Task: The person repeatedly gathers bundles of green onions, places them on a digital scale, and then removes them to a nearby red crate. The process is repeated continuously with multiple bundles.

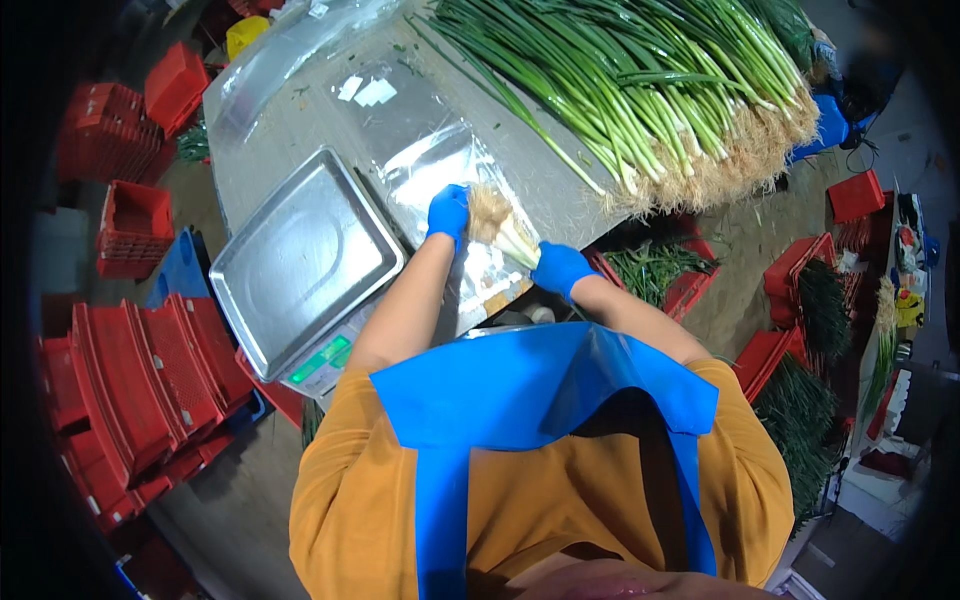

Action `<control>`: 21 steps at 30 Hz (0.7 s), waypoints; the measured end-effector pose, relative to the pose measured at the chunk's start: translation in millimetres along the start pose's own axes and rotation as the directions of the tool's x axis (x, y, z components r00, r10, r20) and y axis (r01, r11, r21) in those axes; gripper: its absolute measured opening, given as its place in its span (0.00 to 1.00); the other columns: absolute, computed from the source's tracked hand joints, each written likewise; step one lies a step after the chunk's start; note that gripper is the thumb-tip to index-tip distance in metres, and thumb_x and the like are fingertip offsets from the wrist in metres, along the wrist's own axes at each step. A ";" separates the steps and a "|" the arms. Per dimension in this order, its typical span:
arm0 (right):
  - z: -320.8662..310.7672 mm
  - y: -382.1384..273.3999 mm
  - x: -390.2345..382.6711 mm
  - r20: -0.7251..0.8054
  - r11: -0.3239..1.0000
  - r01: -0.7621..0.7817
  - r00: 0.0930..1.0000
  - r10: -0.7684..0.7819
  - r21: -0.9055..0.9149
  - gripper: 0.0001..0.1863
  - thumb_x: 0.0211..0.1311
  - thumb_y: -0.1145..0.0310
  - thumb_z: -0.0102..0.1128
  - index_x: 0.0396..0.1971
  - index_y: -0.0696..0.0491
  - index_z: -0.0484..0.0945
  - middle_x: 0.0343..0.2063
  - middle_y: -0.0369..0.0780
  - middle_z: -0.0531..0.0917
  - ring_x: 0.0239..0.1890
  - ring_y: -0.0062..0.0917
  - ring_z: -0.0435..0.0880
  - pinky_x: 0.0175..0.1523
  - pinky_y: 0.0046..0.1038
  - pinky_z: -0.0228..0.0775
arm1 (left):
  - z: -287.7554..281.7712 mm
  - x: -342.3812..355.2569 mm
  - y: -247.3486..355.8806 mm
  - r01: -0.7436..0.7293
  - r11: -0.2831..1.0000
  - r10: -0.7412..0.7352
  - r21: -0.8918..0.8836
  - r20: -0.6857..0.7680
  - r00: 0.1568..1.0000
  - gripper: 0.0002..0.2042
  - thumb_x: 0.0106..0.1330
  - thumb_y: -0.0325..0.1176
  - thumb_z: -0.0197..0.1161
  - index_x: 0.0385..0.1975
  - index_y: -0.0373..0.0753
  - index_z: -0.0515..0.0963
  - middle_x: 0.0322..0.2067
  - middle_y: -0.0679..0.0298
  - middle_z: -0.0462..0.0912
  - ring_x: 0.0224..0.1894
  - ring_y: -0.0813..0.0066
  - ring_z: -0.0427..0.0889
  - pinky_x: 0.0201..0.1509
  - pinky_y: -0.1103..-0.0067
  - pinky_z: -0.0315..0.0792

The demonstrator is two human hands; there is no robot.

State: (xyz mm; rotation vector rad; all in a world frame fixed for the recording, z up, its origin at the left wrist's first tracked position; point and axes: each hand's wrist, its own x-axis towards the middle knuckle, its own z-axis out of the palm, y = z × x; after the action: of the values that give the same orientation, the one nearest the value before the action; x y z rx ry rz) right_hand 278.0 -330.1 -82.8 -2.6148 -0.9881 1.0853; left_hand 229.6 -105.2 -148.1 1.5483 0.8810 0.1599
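A small bunch of spring onions (514,243) is in front of me, its pale roots turned toward the left and its white stems toward the right. My right hand (562,268), in a blue glove, is closed around the stems. Beside the roots, my left hand (448,212), also gloved in blue, has its fingers curled; what they grip is hidden. Beneath both hands lie clear plastic bags (430,152) on the grey table (275,125). To the left stands a weighing scale with a steel pan (305,260) and a lit green display (322,358).
A large pile of spring onions (640,95) covers the table's far right, roots toward the edge. White labels (374,92) lie beyond the bags. Red crates (150,380) are stacked at left; a red crate of green trimmings (690,285) sits below the table's right edge.
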 end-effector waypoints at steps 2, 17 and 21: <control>8.0 -1.6 6.0 -0.048 0.996 -0.060 0.997 0.057 -0.064 0.21 0.54 0.60 0.58 0.45 0.57 0.76 0.40 0.52 0.81 0.43 0.45 0.82 0.48 0.42 0.73 | -0.7 -16.1 33.0 -0.194 0.959 0.209 0.206 -0.056 0.976 0.12 0.67 0.41 0.55 0.34 0.38 0.78 0.34 0.55 0.81 0.37 0.61 0.81 0.39 0.68 0.73; -66.7 -9.1 17.3 0.425 0.160 -0.397 0.786 -0.449 0.904 0.19 0.53 0.64 0.65 0.44 0.56 0.79 0.23 0.40 0.80 0.23 0.26 0.79 0.28 0.28 0.71 | 6.5 -98.1 47.2 -0.690 0.609 0.710 0.391 0.119 0.694 0.05 0.63 0.33 0.56 0.33 0.41 0.76 0.30 0.55 0.78 0.33 0.53 0.78 0.34 0.67 0.71; -75.9 -33.8 12.5 0.223 0.840 0.028 0.959 -0.175 0.542 0.21 0.45 0.59 0.67 0.39 0.57 0.82 0.33 0.46 0.84 0.33 0.33 0.83 0.40 0.35 0.74 | 3.6 -80.3 83.9 -0.599 0.726 0.654 0.338 -0.068 0.754 0.06 0.65 0.33 0.54 0.34 0.39 0.76 0.31 0.52 0.79 0.33 0.51 0.80 0.36 0.67 0.73</control>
State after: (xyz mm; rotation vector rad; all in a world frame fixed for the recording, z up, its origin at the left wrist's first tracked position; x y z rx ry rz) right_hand 318.1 -287.6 -22.5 -1.9816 -0.7169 1.4604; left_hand 212.0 -150.0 -42.3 2.1092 0.4871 0.7047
